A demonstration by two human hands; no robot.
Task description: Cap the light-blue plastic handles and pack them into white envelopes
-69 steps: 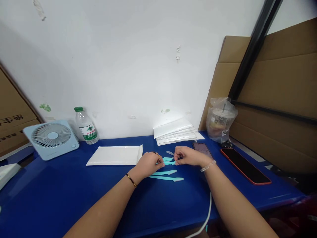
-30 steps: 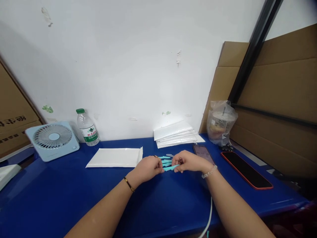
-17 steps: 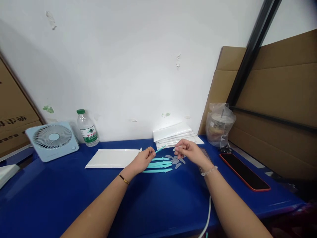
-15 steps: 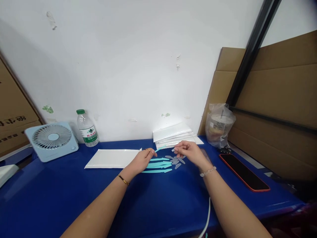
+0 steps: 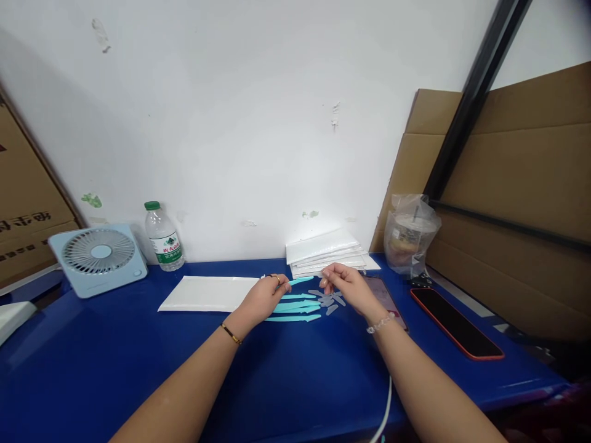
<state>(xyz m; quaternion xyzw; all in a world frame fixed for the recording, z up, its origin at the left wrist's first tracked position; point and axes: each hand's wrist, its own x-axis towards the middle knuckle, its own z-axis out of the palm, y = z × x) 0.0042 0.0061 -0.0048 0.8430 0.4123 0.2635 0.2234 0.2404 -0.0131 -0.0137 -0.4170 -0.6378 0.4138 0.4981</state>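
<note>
A turquoise eyebrow razor (image 5: pixel 302 280) is pinched in my left hand (image 5: pixel 265 298), its slim end pointing right. My right hand (image 5: pixel 346 286) is closed just to its right, a small clear blade cap (image 5: pixel 322 282) between thumb and fingers, mostly hidden by them. Below my hands several more turquoise razors (image 5: pixel 300 306) lie side by side on the table, their left ends partly behind my left hand. Loose translucent caps (image 5: pixel 332 309) are scattered beside the razors' tips, under my right hand.
On the blue table (image 5: pixel 295 375) lie a white padded envelope (image 5: pixel 207 293), a stack of white envelopes (image 5: pixel 323 249), and a red-edged phone (image 5: pixel 457 323). Another flat device (image 5: pixel 385 295) lies partly under my right wrist. A fan (image 5: pixel 99 258), bottle (image 5: pixel 165 240) and bagged cup (image 5: pixel 410 237) stand behind.
The razor in my left hand has turned from slanting upward to nearly level. My right hand has shifted slightly left, bringing the cap closer to the razor's tip.
</note>
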